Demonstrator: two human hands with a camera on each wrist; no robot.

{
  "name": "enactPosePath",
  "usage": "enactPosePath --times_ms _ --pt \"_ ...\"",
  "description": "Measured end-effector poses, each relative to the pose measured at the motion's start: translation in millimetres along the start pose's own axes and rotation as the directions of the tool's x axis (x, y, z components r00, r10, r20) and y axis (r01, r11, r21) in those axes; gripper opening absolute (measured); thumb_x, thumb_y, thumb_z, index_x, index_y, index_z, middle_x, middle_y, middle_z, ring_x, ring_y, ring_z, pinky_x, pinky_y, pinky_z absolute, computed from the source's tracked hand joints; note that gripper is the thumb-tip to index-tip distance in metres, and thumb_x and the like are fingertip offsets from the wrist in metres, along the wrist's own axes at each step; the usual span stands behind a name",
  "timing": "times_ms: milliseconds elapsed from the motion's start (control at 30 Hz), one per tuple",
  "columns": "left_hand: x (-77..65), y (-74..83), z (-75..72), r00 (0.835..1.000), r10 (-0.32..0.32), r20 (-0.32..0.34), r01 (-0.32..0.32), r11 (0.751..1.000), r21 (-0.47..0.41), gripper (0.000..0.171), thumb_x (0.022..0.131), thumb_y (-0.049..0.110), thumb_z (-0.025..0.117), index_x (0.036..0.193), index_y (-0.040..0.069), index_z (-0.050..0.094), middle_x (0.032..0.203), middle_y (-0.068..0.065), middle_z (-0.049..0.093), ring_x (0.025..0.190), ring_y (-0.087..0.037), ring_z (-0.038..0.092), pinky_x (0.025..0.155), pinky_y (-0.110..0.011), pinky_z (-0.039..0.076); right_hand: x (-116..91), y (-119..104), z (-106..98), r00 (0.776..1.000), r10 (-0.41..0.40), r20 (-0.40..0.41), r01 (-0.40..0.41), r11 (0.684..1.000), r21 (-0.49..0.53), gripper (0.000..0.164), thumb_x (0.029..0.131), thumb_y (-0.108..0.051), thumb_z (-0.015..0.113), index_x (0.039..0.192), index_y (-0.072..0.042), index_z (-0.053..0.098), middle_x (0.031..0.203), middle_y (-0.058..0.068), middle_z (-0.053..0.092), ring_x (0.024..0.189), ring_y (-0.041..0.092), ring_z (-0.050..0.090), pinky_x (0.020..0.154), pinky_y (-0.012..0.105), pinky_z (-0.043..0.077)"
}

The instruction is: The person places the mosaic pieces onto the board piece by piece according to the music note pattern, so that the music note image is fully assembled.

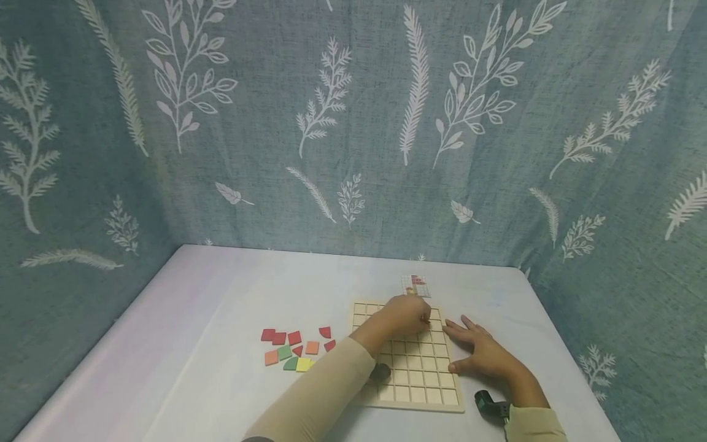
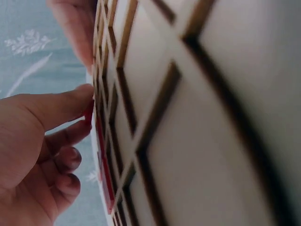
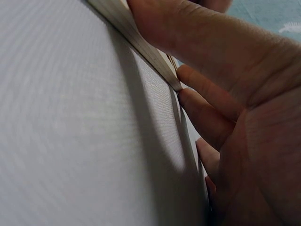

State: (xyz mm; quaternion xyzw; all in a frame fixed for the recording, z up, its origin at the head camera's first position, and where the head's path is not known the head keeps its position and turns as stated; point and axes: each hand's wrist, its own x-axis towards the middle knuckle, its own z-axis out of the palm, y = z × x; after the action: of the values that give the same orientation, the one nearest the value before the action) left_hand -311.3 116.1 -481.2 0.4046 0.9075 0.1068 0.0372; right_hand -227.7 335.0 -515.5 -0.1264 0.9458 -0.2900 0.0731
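A wooden grid board (image 1: 431, 363) lies on the white table, divided into square cells by raised strips. Reaching across it, my left hand (image 1: 405, 314) pinches a small red tile (image 2: 88, 113) between thumb and index finger, over the cells near the far right corner. Another red piece (image 2: 106, 174) shows in the grid just beside those fingers in the left wrist view. At the board's right edge rests my right hand (image 1: 486, 355), its fingers spread and extended, thumb and fingertips against the wooden side. My left forearm hides part of the board's left side.
Left of the board lie loose tiles: several red ones (image 1: 294, 337), orange squares (image 1: 312, 348), green pieces (image 1: 284, 352) and a yellow square (image 1: 304, 364). Beyond the board's far edge is a printed pattern card (image 1: 420, 287). A patterned curtain (image 1: 353, 135) surrounds the table (image 1: 221, 307).
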Motion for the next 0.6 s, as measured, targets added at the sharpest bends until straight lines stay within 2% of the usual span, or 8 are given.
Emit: enactPosePath --times_ms 167,600 --pt "-1.0 2.4 -1.6 0.999 -0.049 0.011 0.049 0.999 -0.006 0.012 0.088 0.033 0.072 0.088 0.022 0.074 0.082 0.015 0.066 0.073 -0.002 0.060 0.070 -0.024 0.050 0.6 -0.8 0.7 1.000 0.017 -0.008 -0.017 1.000 -0.008 0.099 0.057 -0.053 0.084 0.143 -0.015 0.051 0.152 0.003 0.037 0.144 0.042 0.010 0.104 0.071 0.009" --pt "-2.7 2.6 -1.9 0.995 -0.092 0.047 0.092 0.996 -0.004 0.013 0.091 0.031 0.069 0.085 0.021 0.075 0.081 0.012 0.067 0.075 -0.005 0.062 0.072 -0.025 0.051 2.2 2.0 2.0 1.000 0.021 -0.008 -0.021 1.000 -0.014 0.099 0.057 -0.053 0.084 0.142 -0.015 0.051 0.152 0.002 0.037 0.143 0.043 0.009 0.104 0.070 0.009"
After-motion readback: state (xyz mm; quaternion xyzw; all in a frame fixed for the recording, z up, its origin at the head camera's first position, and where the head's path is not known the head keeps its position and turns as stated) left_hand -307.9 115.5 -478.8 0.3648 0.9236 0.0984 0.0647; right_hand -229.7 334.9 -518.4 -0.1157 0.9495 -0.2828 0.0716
